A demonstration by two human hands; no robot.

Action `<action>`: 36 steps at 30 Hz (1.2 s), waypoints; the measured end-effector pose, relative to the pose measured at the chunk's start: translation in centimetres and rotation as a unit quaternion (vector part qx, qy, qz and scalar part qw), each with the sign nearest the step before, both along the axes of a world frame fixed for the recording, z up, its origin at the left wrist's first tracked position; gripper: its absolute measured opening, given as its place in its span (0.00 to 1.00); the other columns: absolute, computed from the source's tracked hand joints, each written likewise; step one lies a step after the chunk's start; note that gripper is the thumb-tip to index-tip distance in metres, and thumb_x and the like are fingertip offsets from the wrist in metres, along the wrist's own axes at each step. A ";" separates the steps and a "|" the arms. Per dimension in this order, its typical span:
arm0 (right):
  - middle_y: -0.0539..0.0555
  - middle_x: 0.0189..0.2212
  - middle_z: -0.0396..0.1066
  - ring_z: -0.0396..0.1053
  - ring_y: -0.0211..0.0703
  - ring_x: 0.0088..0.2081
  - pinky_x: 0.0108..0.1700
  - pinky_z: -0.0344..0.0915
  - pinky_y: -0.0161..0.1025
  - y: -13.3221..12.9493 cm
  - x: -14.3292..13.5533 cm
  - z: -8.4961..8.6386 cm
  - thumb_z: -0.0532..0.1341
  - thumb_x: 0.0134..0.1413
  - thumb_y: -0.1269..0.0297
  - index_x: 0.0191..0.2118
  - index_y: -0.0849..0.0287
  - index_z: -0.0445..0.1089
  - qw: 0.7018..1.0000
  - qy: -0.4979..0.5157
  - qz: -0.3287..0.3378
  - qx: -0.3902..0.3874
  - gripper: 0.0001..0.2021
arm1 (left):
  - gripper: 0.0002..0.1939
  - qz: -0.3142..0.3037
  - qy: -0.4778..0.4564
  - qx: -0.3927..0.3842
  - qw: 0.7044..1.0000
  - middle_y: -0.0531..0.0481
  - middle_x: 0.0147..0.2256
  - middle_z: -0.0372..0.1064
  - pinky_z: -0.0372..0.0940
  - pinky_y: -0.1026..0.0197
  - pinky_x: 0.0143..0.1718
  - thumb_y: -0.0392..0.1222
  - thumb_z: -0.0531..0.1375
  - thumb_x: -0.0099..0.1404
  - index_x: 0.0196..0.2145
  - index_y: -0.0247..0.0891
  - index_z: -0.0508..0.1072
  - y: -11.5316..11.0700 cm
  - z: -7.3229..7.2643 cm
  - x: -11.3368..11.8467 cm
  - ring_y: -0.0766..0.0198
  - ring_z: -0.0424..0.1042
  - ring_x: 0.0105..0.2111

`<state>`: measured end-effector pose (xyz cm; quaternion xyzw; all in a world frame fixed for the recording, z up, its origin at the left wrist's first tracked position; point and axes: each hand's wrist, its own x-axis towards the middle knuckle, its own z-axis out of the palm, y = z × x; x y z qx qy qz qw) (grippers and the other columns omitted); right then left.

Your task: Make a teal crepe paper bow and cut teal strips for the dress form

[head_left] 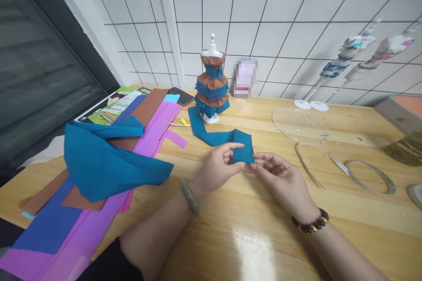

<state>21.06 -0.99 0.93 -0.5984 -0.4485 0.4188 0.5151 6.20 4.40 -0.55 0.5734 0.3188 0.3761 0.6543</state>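
A long strip of teal crepe paper runs from the base of a small white dress form to my hands, its near end folded into a flat square. My left hand pinches the square's left side between thumb and fingers. At its lower right corner, my right hand grips the paper with thumb and index finger. The dress form stands upright by the wall, wrapped in brown and teal ruffled tiers with a blue band.
On the left lie brown, blue and purple crepe paper sheets under a large loose teal piece. A phone rests behind them. At right are two decorated dress forms, a clear round plate and a ring-shaped band.
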 end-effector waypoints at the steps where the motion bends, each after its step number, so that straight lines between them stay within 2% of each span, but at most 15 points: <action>1: 0.55 0.29 0.76 0.74 0.43 0.33 0.39 0.70 0.41 0.0 0.0 0.0 0.68 0.36 0.57 0.34 0.59 0.70 1.000 0.001 -0.001 0.001 0.17 | 0.24 0.003 0.000 0.002 1.000 0.48 0.33 0.69 0.63 0.62 0.36 0.36 0.61 0.53 0.48 0.35 0.65 0.0 0.0 0.0 0.66 0.69 0.33; 6: 0.55 0.29 0.76 0.73 0.43 0.33 0.41 0.69 0.40 0.1 0.5 0.2 0.68 0.36 0.57 0.33 0.59 0.70 1.000 -0.003 -0.014 0.002 0.16 | 0.24 0.018 0.014 -0.004 1.000 0.48 0.33 0.70 0.63 0.62 0.36 0.36 0.61 0.52 0.48 0.35 0.65 0.3 0.2 -0.1 0.66 0.69 0.32; 10: 0.55 0.30 0.75 0.73 0.42 0.33 0.42 0.69 0.41 0.0 0.6 0.3 0.66 0.42 0.56 0.36 0.59 0.70 1.000 -0.013 -0.019 0.006 0.16 | 0.24 0.026 0.009 -0.016 1.000 0.48 0.33 0.70 0.63 0.62 0.35 0.36 0.62 0.51 0.48 0.35 0.65 0.5 0.2 -0.2 0.65 0.69 0.32; 16: 0.54 0.32 0.74 0.72 0.43 0.35 0.41 0.68 0.42 -0.1 0.3 -0.3 0.66 0.42 0.58 0.40 0.57 0.67 0.998 0.007 0.041 0.038 0.18 | 0.26 0.016 -0.004 -0.025 1.000 0.49 0.30 0.70 0.63 0.63 0.33 0.37 0.64 0.50 0.48 0.35 0.65 0.4 0.0 0.0 0.66 0.69 0.30; 21: 0.53 0.29 0.72 0.71 0.43 0.33 0.39 0.68 0.42 -0.1 0.4 -0.8 0.65 0.44 0.58 0.40 0.56 0.64 0.998 -0.005 0.045 0.052 0.17 | 0.28 0.012 0.004 -0.028 1.000 0.50 0.28 0.69 0.63 0.63 0.33 0.37 0.64 0.50 0.49 0.35 0.65 0.4 0.1 -0.1 0.65 0.69 0.31; 23: 0.53 0.30 0.72 0.71 0.43 0.34 0.40 0.68 0.42 -0.1 0.4 -0.7 0.64 0.45 0.59 0.41 0.55 0.64 0.996 -0.010 0.046 0.072 0.16 | 0.28 0.011 -0.002 -0.027 1.000 0.50 0.29 0.69 0.63 0.62 0.34 0.37 0.64 0.50 0.49 0.35 0.65 0.3 0.2 -0.1 0.65 0.69 0.31; 26: 0.53 0.34 0.71 0.69 0.42 0.36 0.41 0.67 0.40 -0.3 0.3 -0.6 0.63 0.46 0.60 0.40 0.54 0.65 0.993 -0.052 0.048 0.098 0.14 | 0.27 0.010 -0.010 -0.014 1.000 0.51 0.29 0.69 0.63 0.63 0.35 0.36 0.64 0.50 0.49 0.35 0.64 0.2 0.3 -0.1 0.66 0.69 0.31; 30: 0.52 0.30 0.71 0.68 0.41 0.31 0.36 0.66 0.39 -0.5 0.4 -0.7 0.63 0.47 0.60 0.35 0.56 0.70 0.988 -0.118 0.046 0.087 0.09 | 0.24 0.015 0.007 0.009 1.000 0.51 0.30 0.69 0.63 0.64 0.34 0.37 0.63 0.51 0.47 0.35 0.66 0.0 0.4 0.0 0.67 0.68 0.31; 36: 0.53 0.31 0.73 0.69 0.43 0.32 0.36 0.67 0.41 -0.3 0.9 -0.5 0.63 0.46 0.59 0.37 0.56 0.74 0.977 -0.189 0.022 0.093 0.11 | 0.15 0.014 0.020 0.044 0.999 0.48 0.33 0.71 0.64 0.63 0.36 0.38 0.62 0.53 0.40 0.35 0.71 0.0 0.4 -0.2 0.65 0.69 0.33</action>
